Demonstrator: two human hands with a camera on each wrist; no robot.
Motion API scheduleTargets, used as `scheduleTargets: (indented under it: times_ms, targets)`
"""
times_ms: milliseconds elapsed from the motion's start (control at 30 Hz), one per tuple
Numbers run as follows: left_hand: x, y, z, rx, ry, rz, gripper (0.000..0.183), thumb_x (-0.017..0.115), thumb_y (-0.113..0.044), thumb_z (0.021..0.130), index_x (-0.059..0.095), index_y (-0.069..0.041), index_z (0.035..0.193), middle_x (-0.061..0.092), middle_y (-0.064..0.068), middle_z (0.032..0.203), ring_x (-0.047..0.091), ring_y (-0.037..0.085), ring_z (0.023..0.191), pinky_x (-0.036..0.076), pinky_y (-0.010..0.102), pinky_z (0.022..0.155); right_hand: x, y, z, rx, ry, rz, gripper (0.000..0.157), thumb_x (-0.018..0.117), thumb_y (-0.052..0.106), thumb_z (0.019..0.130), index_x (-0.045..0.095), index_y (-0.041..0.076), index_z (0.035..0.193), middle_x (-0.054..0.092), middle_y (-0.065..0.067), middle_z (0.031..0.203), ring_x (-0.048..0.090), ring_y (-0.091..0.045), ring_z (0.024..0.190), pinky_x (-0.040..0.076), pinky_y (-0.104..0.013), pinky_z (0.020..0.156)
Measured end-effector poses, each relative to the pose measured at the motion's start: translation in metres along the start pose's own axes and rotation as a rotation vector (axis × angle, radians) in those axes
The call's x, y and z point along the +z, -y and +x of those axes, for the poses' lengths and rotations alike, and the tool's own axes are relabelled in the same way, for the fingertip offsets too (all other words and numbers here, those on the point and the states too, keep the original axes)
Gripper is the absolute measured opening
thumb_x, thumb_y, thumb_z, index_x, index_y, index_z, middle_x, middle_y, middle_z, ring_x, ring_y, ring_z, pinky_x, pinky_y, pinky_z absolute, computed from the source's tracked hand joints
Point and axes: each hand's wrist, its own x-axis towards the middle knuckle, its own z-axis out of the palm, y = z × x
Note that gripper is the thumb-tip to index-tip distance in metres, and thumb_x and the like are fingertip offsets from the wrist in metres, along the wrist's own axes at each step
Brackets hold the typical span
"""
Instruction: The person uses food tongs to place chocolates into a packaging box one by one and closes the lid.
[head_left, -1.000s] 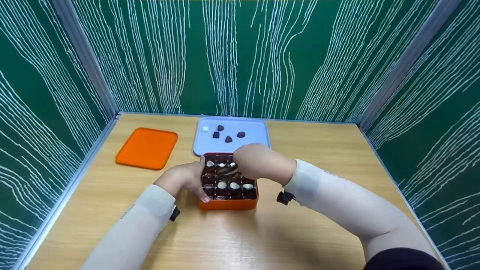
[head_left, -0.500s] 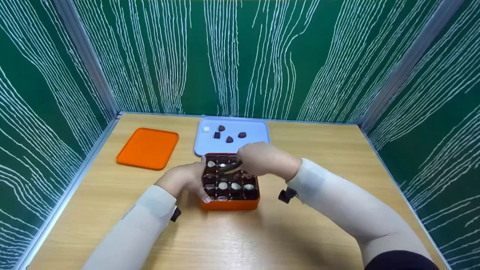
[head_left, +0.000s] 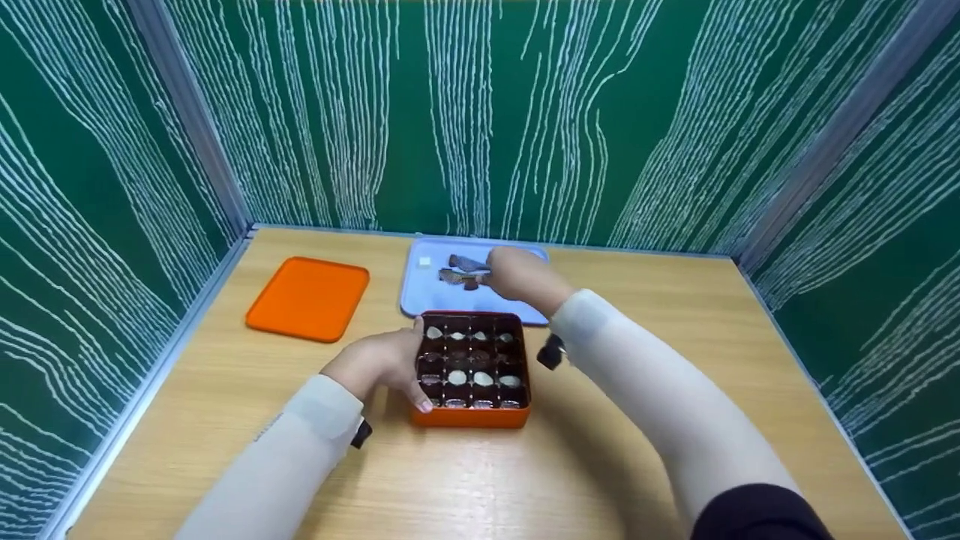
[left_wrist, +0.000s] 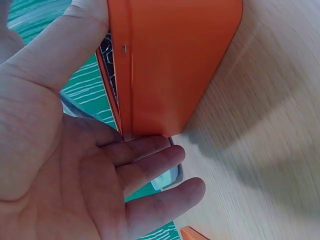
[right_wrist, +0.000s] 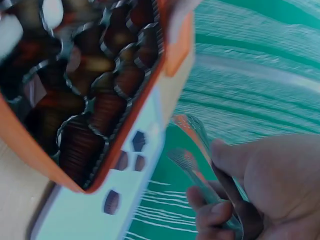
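My left hand (head_left: 386, 364) holds the orange chocolate box (head_left: 471, 417) by its left side, thumb at the front corner and a fingertip at the back corner. The left wrist view shows the remaining fingers loosely bent beside the box wall (left_wrist: 170, 65). The box's divided dark insert carries several white-topped and dark chocolates. Metal tongs (right_wrist: 192, 137) are gripped in my right hand (head_left: 521, 279), arms apart and nothing between the tips in the right wrist view. They hover over the light-blue tray (head_left: 420, 292), overlapping dark chocolates there. A white square chocolate (head_left: 424, 262) lies left of them.
An orange lid (head_left: 309, 298) lies flat on the wooden table (head_left: 480, 487), left of the tray. The tray sits right behind the box. Green walls with white lines (head_left: 420, 112) enclose the table at the back and both sides.
My right hand has carried the tongs from over the box back to the tray, uncovering the box's compartments. The left hand keeps its hold. The whole head view has shifted slightly.
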Motion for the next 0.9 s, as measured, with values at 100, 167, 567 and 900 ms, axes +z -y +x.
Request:
scheduleTargets:
  times_ms: [100,167,567,900]
  targets:
    - [0.001,0.002,0.002,0.021,-0.017,0.005,0.169,0.112,-0.041,0.065,-0.004,0.0,0.181,0.027,0.03,0.185,0.039,0.046,0.169,0.03,0.06,0.143,0.008,0.006,0.026,0.021,-0.04,-0.005,0.022,0.072,0.026,0.113,0.079,0.007,0.119,0.076,-0.007,0.104,0.066,-0.025,0.087,0.06,-0.039,0.08]
    - [0.001,0.002,0.003,0.028,-0.025,0.001,0.169,0.113,-0.041,0.064,-0.003,0.0,0.181,0.03,0.03,0.184,0.041,0.046,0.168,0.031,0.06,0.142,0.012,0.01,0.041,0.018,-0.073,-0.039,0.02,0.072,0.025,0.113,0.079,0.007,0.119,0.079,-0.01,0.11,0.07,-0.027,0.095,0.063,-0.043,0.088]
    - [-0.002,0.002,0.003,-0.014,-0.019,0.024,0.168,0.111,-0.046,0.065,-0.003,-0.004,0.182,0.021,0.025,0.188,0.037,0.042,0.171,0.032,0.055,0.143,0.041,0.02,0.102,0.004,-0.105,-0.049,0.023,0.06,0.018,0.117,0.077,0.005,0.121,0.08,-0.015,0.125,0.075,-0.034,0.115,0.064,-0.049,0.108]
    - [-0.003,0.006,0.003,-0.029,-0.013,0.012,0.17,0.111,-0.044,0.064,-0.005,-0.006,0.182,0.019,0.025,0.188,0.033,0.044,0.172,0.028,0.058,0.143,0.049,0.021,0.11,-0.028,-0.09,-0.071,0.027,0.048,0.01,0.117,0.074,0.004,0.12,0.079,-0.016,0.124,0.075,-0.034,0.113,0.065,-0.049,0.105]
